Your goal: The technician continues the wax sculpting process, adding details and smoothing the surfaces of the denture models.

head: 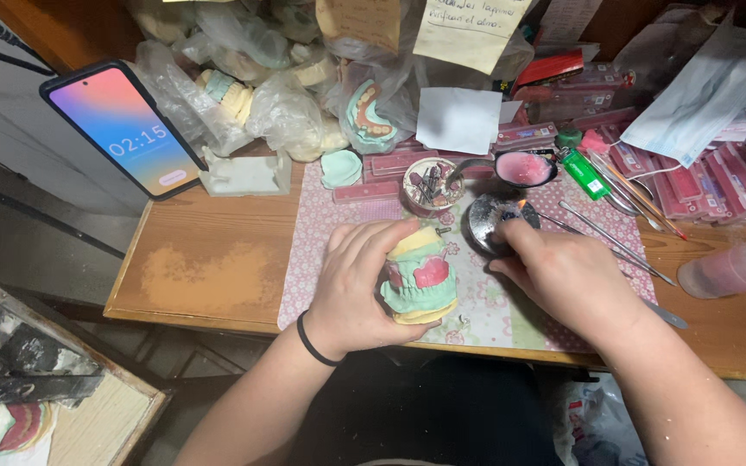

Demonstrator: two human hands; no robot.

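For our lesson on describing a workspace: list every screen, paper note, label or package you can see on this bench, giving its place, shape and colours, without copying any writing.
Phone: far left, propped up, lit pink-to-blue screen.
Yellow note: top centre, handwritten rectangle.
Tan note: left of the yellow one.
White paper: blank square under the yellow note.
Pink flat boxes: stacked at right.
Clear bags: back centre, holding dental casts.

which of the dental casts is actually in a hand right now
The green-and-yellow cast with pink wax, gripped by the left hand over the mat; the other casts sit bagged at the desk's back.
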